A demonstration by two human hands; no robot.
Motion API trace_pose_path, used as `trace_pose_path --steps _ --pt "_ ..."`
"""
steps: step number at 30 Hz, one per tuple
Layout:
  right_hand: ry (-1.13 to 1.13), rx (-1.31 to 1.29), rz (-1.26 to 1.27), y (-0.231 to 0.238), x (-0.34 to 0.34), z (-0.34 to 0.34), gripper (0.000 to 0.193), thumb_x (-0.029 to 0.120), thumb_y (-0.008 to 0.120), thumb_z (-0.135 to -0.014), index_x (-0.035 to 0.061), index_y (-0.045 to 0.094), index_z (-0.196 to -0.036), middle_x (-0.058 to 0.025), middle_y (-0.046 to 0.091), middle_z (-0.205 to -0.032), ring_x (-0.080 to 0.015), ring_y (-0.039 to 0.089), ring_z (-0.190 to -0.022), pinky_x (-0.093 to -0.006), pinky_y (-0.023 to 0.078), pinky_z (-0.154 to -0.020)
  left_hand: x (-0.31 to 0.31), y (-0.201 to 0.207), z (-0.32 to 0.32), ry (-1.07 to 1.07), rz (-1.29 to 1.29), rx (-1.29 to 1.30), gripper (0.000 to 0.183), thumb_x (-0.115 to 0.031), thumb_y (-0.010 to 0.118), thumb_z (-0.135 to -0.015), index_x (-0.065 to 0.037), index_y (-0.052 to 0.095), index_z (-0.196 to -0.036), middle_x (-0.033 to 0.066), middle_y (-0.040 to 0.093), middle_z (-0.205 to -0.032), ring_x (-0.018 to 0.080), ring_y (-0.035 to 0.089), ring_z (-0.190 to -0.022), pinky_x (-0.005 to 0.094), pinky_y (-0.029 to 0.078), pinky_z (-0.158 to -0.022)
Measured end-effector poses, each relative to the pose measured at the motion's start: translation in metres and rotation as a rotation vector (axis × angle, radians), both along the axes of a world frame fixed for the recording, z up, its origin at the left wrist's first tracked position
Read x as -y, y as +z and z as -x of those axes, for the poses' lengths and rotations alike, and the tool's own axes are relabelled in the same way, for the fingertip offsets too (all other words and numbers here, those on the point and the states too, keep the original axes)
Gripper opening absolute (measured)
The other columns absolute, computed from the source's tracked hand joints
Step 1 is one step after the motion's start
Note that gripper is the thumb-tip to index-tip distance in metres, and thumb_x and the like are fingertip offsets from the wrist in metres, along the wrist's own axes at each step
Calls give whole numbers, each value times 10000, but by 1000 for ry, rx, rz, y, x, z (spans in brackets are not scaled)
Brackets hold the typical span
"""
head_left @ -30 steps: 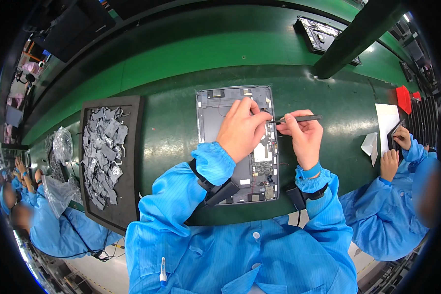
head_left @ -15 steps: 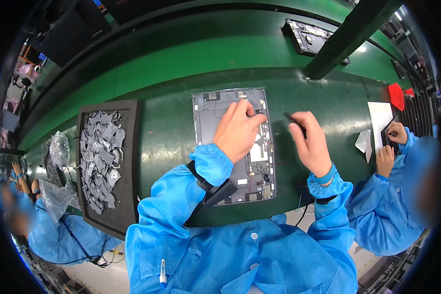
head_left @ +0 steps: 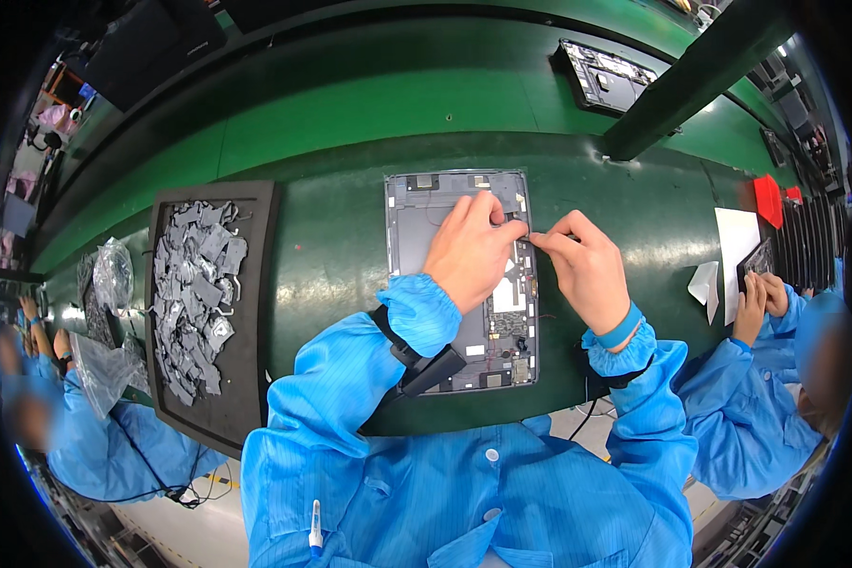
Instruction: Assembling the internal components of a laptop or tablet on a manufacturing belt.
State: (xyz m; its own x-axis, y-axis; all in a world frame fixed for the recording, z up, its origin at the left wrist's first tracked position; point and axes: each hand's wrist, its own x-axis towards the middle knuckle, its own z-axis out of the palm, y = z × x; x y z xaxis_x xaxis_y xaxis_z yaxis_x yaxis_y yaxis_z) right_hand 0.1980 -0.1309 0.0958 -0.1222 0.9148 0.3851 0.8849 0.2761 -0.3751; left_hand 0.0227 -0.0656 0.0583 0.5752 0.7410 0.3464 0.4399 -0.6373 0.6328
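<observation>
A flat grey device casing (head_left: pixel 413 232), like an opened tablet or laptop body, lies in front of me with its inside up. Chips, cables and a circuit board (head_left: pixel 506 327) show along its right side. My left hand (head_left: pixel 466 254) rests over the upper middle of the casing, thumb and fingers pinched near its right edge; whatever they grip is hidden. Just beside that pinch, my right hand (head_left: pixel 589 275) is closed, its fingertips meeting the casing's right edge. A bit of something dark shows at those fingertips, too small to name.
To the left, a black foam tray (head_left: pixel 267 275) holds a heap of grey scraps (head_left: pixel 199 293). Clear plastic bags (head_left: pixel 114 275) lie beyond it. A dark post (head_left: pixel 701 76) rises at the back right, near another opened device (head_left: pixel 601 80). Co-workers sit on both sides; white paper (head_left: pixel 736 246) lies right.
My right hand has moved left to the casing's edge, its fingers closing together beside my left hand. The whole view has shifted slightly; my left hand keeps its place on the casing.
</observation>
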Motion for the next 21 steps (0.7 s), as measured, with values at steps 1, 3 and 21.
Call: trace_pose_path --steps 1,3,21 --pt "6 -10 -2 -1 0 2 186 -16 689 -746 80 733 -900 -56 581 -826 -263 617 -749 -369 513 -653 0 0 0 -5 -9 1 279 22 635 -778 -106 710 -1015 78 526 -970 269 523 -912 373 487 -799" --pt "13 -21 -7 -2 0 5 190 -20 686 -742 73 730 -902 -60 580 -826 -266 615 -751 -372 513 -657 0 -1 0 -8 -20 1 279 21 637 -777 -103 711 -1015 78 526 -975 270 523 -913 372 485 -801" --pt "-168 -563 534 -17 14 7 327 277 555 -986 -29 669 -969 -154 619 -633 -219 599 -572 -345 470 -587 31 -9 112 393 102 -92 247 -151 593 -934 38 653 -1080 201 593 -1026 377 575 -949 443 468 -865"
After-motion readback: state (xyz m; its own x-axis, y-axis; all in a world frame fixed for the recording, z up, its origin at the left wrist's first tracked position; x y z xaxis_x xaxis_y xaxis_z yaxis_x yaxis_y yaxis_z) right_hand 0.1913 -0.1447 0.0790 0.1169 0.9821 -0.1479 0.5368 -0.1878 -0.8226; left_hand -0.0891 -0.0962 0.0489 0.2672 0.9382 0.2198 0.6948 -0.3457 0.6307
